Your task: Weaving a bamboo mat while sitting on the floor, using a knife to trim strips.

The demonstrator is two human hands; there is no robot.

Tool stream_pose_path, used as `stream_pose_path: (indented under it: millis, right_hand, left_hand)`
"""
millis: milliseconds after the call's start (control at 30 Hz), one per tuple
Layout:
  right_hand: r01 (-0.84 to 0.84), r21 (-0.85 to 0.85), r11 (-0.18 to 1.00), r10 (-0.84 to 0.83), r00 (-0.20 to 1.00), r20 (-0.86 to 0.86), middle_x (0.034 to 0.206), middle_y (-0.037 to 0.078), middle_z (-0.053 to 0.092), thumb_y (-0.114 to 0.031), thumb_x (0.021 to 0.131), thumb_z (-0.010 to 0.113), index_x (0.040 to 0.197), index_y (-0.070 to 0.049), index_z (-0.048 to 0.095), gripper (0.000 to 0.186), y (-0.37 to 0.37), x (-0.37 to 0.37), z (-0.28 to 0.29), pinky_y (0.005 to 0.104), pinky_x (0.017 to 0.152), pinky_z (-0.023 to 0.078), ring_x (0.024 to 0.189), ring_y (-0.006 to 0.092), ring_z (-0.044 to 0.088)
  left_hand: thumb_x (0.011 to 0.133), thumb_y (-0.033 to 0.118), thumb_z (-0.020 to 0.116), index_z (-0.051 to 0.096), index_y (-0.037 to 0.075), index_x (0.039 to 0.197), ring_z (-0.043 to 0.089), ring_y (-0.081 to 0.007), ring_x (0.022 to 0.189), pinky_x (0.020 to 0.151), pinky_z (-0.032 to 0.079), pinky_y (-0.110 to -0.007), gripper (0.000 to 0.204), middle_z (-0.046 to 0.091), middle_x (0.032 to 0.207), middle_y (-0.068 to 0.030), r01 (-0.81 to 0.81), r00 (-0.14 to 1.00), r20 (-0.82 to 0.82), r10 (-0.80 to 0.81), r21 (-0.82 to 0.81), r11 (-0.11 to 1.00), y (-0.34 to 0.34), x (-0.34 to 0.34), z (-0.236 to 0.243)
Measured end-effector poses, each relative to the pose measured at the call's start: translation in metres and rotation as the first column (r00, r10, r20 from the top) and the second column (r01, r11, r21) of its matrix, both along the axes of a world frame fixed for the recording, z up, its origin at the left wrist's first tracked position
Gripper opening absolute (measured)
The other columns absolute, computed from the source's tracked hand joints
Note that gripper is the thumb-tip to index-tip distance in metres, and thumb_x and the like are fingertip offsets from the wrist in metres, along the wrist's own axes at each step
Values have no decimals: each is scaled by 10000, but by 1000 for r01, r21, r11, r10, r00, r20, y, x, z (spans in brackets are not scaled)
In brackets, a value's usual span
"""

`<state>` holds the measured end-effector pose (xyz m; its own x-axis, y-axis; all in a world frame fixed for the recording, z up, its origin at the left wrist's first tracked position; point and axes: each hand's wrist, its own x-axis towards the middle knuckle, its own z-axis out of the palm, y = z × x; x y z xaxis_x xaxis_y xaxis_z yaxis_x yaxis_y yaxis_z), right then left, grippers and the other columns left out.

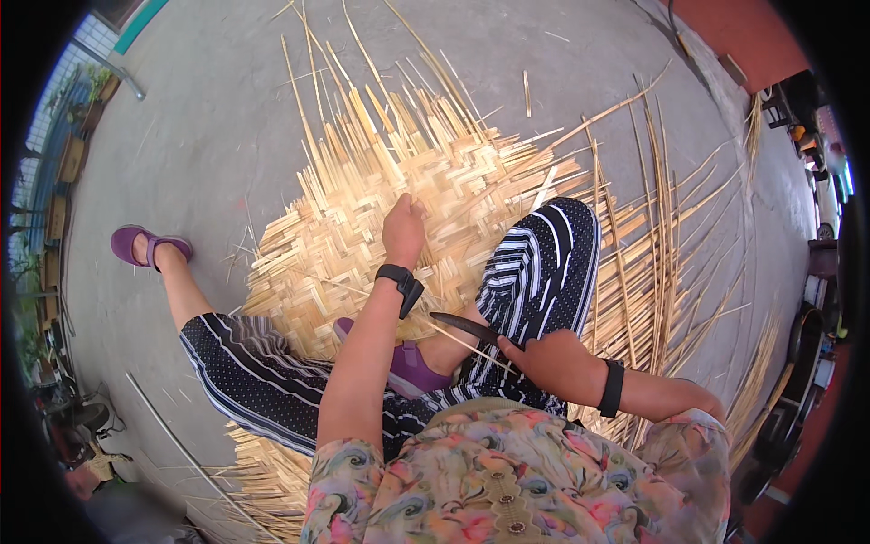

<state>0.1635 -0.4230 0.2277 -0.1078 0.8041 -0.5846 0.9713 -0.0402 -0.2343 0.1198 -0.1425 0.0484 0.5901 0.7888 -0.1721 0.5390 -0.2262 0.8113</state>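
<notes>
My right hand is wrapped around the handle of a knife, whose dark curved blade points left over my lap. Just below the blade runs a thin pale bamboo strip, ending near my right fingers. Farther forward, my left hand is closed in a fist above a woven bamboo mat; whatever its fingers hold is hidden. The mat has a zigzag weave, with long loose strip ends sticking out at its far edge. My shoe-clad foot rests at the mat's near edge.
Many loose bamboo strips lie in a spread pile at my right, some long and thin. More strips lie at my lower left. My other foot stretches left on the grey concrete floor. Potted plants line the left side.
</notes>
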Motion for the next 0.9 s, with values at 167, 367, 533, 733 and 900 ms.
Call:
stream_pose_path:
  millis: [167, 367, 533, 733, 900]
  right_hand:
    - [71, -37, 997, -72, 997, -30, 743, 94, 621, -72, 890, 533, 1489, -84, 381, 618, -7, 12, 9, 403, 450, 475, 558, 267, 636]
    - [199, -58, 978, -203, 976, -79, 748, 125, 614, -60, 908, 512, 1501, -76, 335, 619, -14, 19, -1, 425, 484, 503, 585, 310, 647]
    - [267, -118, 957, -289, 922, -259, 783, 153, 629, -78, 900, 522, 1496, -66, 331, 626, -22, 23, -5, 443, 504, 515, 603, 348, 646]
    - [373, -146, 916, -401, 841, -364, 816, 177, 649, -201, 889, 607, 1480, -32, 331, 674, -16, 20, -5, 461, 536, 518, 626, 383, 642]
    - [285, -172, 943, -331, 867, -372, 836, 180, 651, -269, 859, 640, 1469, -23, 345, 722, -14, 21, -11, 464, 558, 521, 663, 374, 651]
  left_hand:
    - [1009, 270, 509, 538, 11, 922, 588, -443, 816, 722, 438, -528, 274, 617, 801, -241, -66, 996, -59, 70, 77, 995, -15, -3, -7]
    - [1027, 256, 510, 530, -10, 911, 506, -396, 838, 775, 418, -479, 291, 569, 821, -230, -140, 990, 30, 138, 105, 985, -21, -3, -21]
    - [1026, 243, 516, 550, -15, 921, 476, -361, 866, 805, 409, -450, 280, 548, 822, -209, -183, 980, 109, 169, 133, 974, -27, -4, -30]
    - [1016, 280, 522, 571, -4, 920, 482, -357, 877, 829, 414, -446, 304, 556, 817, -204, -122, 984, 133, 120, 13, 992, -15, -8, -37]
    - [1006, 300, 529, 598, 7, 965, 486, -372, 908, 844, 419, -444, 304, 561, 806, -201, -19, 990, 135, 29, -73, 997, -7, -11, -42]
